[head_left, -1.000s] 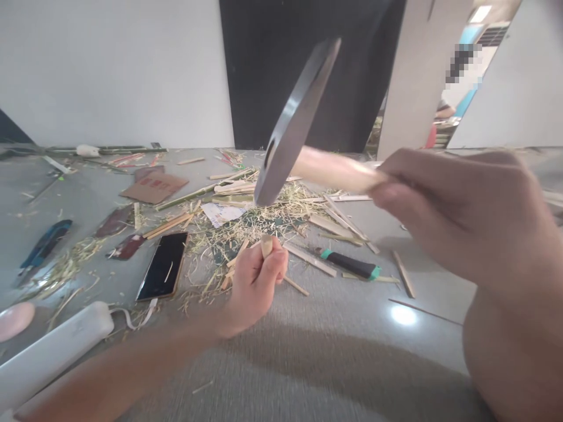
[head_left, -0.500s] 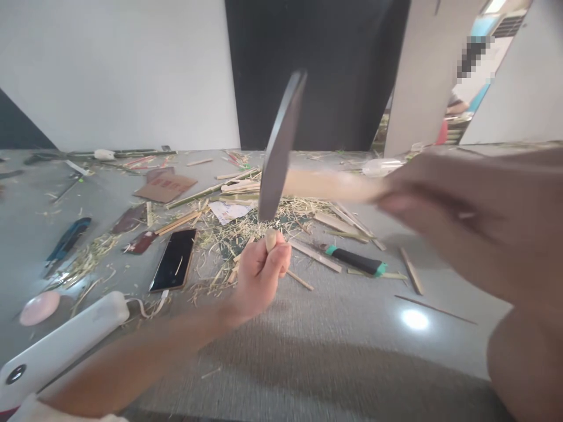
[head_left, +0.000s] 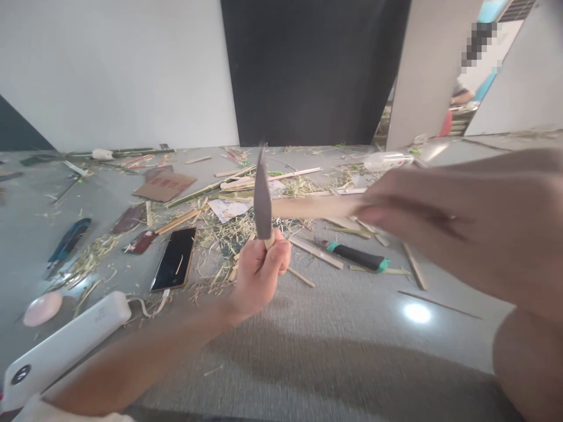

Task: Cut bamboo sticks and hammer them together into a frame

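My right hand [head_left: 453, 217] is closed round the light wooden handle of a hammer [head_left: 263, 202]. The hammer's grey metal head stands upright with its lower end at the top of a pale wooden piece [head_left: 271, 240], apparently touching it. That piece pokes up out of my left hand [head_left: 263, 266], whose fingers are wrapped round it in a fist. Whether it is a tool handle or a plain stick, I cannot make out, as its lower part is hidden. Behind and beneath the fist lie bamboo shavings [head_left: 211, 240] and a printed paper scrap [head_left: 229, 210].
To the left lie a phone [head_left: 174, 258] on a cable, a long white device [head_left: 70, 346], a pink rounded object [head_left: 43, 309] and a blue utility knife [head_left: 70, 240]. A black-and-green handled tool [head_left: 358, 256] rests at right. Behind a partition [head_left: 433, 70], another person [head_left: 461, 94] is partly visible.
My right hand has swung the hammer down and slightly left, bringing its head from above the pale piece onto its top. My left fist has stayed in place.
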Action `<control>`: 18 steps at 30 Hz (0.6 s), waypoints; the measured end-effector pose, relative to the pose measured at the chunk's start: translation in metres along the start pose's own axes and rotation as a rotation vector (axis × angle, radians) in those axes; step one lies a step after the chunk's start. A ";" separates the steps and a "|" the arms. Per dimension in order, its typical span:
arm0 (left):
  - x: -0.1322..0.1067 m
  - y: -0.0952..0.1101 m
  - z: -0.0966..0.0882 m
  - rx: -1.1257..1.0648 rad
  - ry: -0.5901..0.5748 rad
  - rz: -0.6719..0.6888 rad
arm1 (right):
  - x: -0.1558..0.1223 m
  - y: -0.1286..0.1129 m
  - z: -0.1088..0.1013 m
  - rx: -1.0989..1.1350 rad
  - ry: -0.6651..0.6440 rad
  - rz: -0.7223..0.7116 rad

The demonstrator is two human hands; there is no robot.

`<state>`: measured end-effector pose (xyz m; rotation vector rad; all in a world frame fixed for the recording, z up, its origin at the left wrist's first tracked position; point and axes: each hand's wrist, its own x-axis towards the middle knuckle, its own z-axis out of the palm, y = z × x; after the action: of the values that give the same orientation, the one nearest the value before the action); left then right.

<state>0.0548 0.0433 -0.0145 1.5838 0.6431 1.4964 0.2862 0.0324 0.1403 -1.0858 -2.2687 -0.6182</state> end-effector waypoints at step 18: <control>0.006 0.010 0.001 -0.059 -0.013 0.084 | 0.003 -0.002 0.002 0.020 -0.026 0.062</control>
<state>0.0555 0.0433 -0.0029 1.5911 0.5268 1.5512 0.2827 0.0345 0.1406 -1.1560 -2.2497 -0.5578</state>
